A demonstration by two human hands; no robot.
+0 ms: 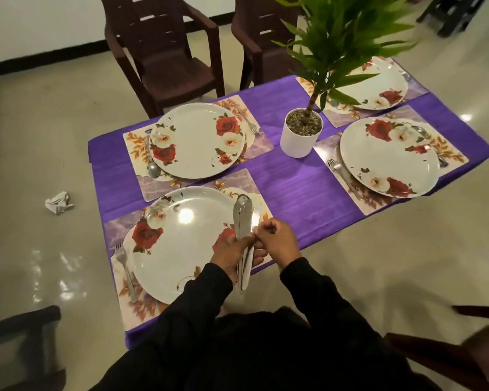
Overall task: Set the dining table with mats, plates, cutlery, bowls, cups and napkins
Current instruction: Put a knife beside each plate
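Bundle of cutlery [244, 227], spoons or knives, upright over near plate [178, 244] at its 3 o'clock edge. Left hand [232, 253] fingers wrapped round the handles; right hand [277, 239] pinches 1 piece, fingers curled. 4 mats w/ plates on purple cloth [294, 187]; potted plant [302, 131] at 12 o'clock.

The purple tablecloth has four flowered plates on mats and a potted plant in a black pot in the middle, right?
Not quite. The head view shows the purple tablecloth with four flowered plates on mats, but the potted plant stands in a white pot, not a black one.
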